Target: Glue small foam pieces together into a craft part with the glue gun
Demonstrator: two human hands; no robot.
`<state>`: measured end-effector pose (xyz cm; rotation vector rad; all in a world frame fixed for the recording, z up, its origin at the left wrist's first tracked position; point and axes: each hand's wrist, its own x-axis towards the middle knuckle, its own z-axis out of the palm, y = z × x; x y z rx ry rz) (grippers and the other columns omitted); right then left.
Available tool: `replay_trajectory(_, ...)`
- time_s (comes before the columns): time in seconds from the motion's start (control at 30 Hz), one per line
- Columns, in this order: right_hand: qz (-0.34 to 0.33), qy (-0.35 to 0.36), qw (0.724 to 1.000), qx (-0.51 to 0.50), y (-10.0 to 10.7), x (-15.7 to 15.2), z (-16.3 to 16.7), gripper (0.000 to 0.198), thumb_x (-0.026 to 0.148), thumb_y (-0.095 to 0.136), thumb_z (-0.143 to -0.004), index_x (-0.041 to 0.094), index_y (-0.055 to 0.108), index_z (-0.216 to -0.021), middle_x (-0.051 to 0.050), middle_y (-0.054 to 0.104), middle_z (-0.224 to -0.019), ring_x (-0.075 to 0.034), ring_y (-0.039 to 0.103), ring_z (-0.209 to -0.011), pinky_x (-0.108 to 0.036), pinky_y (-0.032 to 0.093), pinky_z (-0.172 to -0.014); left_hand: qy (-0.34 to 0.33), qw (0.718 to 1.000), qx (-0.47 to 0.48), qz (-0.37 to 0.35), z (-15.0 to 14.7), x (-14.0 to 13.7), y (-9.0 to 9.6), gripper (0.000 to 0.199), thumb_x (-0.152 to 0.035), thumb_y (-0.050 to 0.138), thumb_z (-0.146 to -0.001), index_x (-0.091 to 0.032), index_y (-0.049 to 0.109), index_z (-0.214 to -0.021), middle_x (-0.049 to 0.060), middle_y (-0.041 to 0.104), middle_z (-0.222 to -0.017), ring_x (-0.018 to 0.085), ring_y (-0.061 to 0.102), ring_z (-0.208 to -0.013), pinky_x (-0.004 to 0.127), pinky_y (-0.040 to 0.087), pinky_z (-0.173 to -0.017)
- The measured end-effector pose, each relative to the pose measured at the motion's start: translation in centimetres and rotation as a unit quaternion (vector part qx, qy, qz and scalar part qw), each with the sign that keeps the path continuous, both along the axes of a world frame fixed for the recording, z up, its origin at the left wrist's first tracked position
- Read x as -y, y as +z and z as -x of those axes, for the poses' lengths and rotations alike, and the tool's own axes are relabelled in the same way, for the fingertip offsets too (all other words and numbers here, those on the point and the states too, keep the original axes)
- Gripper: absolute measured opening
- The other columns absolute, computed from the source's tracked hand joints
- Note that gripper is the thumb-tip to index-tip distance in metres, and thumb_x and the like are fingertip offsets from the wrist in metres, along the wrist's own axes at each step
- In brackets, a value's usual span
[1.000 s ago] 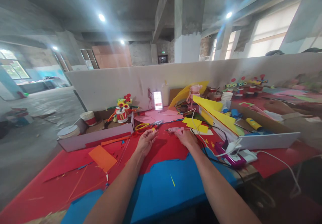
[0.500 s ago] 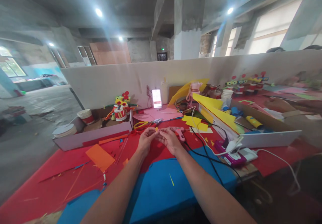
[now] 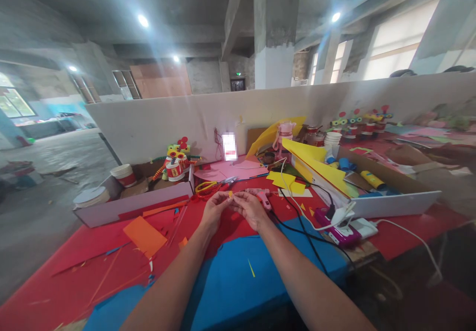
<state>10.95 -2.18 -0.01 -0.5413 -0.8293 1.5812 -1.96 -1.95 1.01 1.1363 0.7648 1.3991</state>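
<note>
Both my hands meet over the red paper, fingertips pinched around a small yellow-orange piece [image 3: 230,194], probably paper. My left hand [image 3: 215,210] grips it from the left and my right hand [image 3: 250,209] from the right; its exact shape is too small to make out. Just beyond my right hand lies a pink glue gun [image 3: 265,198], partly hidden by the fingers. Yellow-handled scissors [image 3: 208,187] rest behind my left hand. Blue paper [image 3: 238,281] spreads beneath my forearms, with a thin yellow sliver [image 3: 252,268] on it.
At left, a box [image 3: 134,204] holds paper cups and a colourful paper-cup figure [image 3: 175,165]. An orange sheet [image 3: 145,236] lies before it. On the right are a white box [image 3: 401,203] with paper rolls, a purple power strip [image 3: 338,229] and trailing cables. A low white partition [image 3: 159,118] stands behind.
The whole view has shifted slightly, so things sit a little further left. My hands keep the same pinch on the small piece.
</note>
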Motion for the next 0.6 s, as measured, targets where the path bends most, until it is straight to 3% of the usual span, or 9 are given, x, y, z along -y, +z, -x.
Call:
replay_trajectory(0.23, -0.045, -0.092, 0.990, 0.094, 0.04, -0.11, 0.03, 0.040, 0.046, 0.080, -0.060, 0.019, 0.059, -0.080, -0.002, 0.070, -0.073, -0.020, 0.071, -0.074, -0.035, 0.058, -0.073, -0.024, 0.998, 0.013, 0.049, 0.27, -0.18, -0.24, 0.033, -0.028, 0.085, -0.058, -0.015, 0.071, -0.084, 0.005, 0.074, -0.081, 0.016, 0.068, -0.072, 0.026, 0.052, -0.071)
replay_trajectory(0.4, -0.093, -0.155, 0.964, 0.193, -0.38, -0.41, -0.01, 0.040, 0.052, 0.074, -0.065, 0.020, 0.057, -0.080, -0.004, 0.071, -0.076, -0.021, 0.071, -0.073, -0.035, 0.059, -0.070, 0.035, 0.997, 0.013, 0.063, 0.38, -0.33, -0.41, 0.037, -0.036, 0.084, -0.058, -0.013, 0.073, -0.085, 0.007, 0.074, -0.077, 0.017, 0.067, -0.067, 0.027, 0.052, -0.067)
replay_trajectory(0.6, -0.108, -0.167, 0.955, 0.221, -0.61, -0.38, 0.08, 0.042, 0.057, 0.072, -0.067, 0.021, 0.053, -0.080, -0.004, 0.070, -0.075, -0.022, 0.072, -0.072, -0.035, 0.060, -0.069, 0.069, 0.996, -0.024, 0.047, 0.26, -0.43, -0.42, 0.038, -0.035, 0.087, -0.050, -0.013, 0.075, -0.078, 0.009, 0.075, -0.079, 0.018, 0.066, -0.069, 0.028, 0.051, -0.069)
